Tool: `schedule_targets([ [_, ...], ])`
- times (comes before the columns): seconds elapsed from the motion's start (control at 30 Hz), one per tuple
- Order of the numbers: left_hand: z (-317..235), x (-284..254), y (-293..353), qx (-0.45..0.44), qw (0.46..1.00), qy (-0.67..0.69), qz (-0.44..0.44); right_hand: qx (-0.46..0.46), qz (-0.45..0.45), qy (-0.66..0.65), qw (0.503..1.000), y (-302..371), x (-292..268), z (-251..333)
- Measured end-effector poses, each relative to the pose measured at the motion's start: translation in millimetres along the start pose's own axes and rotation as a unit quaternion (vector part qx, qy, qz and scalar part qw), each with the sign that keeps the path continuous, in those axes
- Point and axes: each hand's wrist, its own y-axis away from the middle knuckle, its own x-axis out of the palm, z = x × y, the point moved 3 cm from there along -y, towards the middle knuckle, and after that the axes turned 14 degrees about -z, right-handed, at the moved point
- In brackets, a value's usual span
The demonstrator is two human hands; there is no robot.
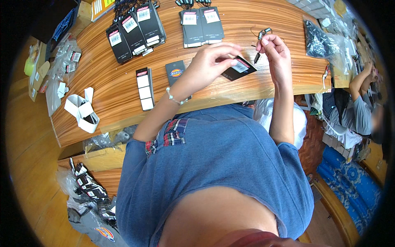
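A black tag [239, 68] is pinched by the left hand [212, 61] above the tabletop's [115, 94] near edge; a thin black fastener [257, 57] is pinched by the right hand [276, 51], bare wood lying beneath.

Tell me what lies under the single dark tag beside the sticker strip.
The dark tag lies flat on the wooden table. Its lower edge is hidden behind the left hand's wrist, and anything beneath it is covered.

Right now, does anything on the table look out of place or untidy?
Mostly tidy. The tag stacks are fanned, not squared. One loose tag lies apart, and curled white strips sit near the table edge. The left hand holds a tag; the right hand pinches a cord.
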Motion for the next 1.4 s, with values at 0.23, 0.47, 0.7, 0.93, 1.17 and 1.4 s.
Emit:
schedule_targets([
  [0.23, 7, 29, -11, -0.121, 0.982, 0.097, 0.11, 0.047, 0.004, -0.132, 0.99, 17, 15, 18],
  [0.47, 4, 33, -8, -0.083, 0.985, 0.124, 0.083, 0.082, 0.003, -0.251, 0.964, 13, 11, 12],
  [0.7, 13, 33, -4, -0.106, 0.982, 0.093, 0.126, 0.049, -0.018, -0.365, 0.929, -22, -17, 18],
  [0.93, 10, 18, -16, -0.043, 0.996, 0.082, 0.002, -0.044, -0.008, -0.324, 0.945, -18, -7, 44],
  [1.17, -5, -5, -26, 0.025, 0.986, 0.091, -0.135, -0.174, -0.035, 0.003, 0.984, 22, 30, 49],
  [1.4, -5, -6, -26, 0.023, 0.982, 0.091, -0.166, -0.27, -0.074, 0.125, 0.952, 30, 47, 40],
])
